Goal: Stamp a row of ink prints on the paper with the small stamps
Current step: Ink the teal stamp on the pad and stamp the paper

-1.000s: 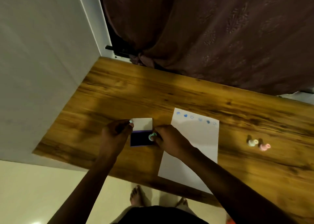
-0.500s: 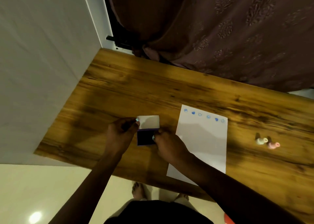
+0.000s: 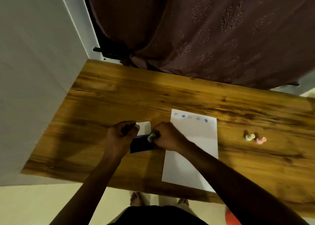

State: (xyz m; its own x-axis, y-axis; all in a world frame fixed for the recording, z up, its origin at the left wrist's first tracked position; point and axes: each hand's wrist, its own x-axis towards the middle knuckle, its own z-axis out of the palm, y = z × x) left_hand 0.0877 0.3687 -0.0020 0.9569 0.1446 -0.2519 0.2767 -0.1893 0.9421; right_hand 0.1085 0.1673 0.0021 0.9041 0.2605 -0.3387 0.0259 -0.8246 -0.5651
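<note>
A white sheet of paper (image 3: 192, 149) lies on the wooden table (image 3: 153, 96) with a row of several blue prints (image 3: 194, 118) along its far edge. Left of it sits an open ink pad (image 3: 141, 145) with a dark pad and a raised white lid (image 3: 144, 127). My left hand (image 3: 122, 136) pinches the lid's left corner. My right hand (image 3: 167, 137) holds a small pale green stamp (image 3: 151, 137) at the pad's far right corner. Whether the stamp touches the ink is unclear.
Two more small stamps, a cream one (image 3: 249, 137) and a pink one (image 3: 260, 140), lie on the table to the right of the paper. A brown curtain (image 3: 204, 37) hangs behind the table, and a white wall (image 3: 34, 71) stands to the left.
The green stamp, hidden under my right fingers half a second ago, shows again at the pad's right edge. My left hand stays on the lid. The camera view has shifted slightly.
</note>
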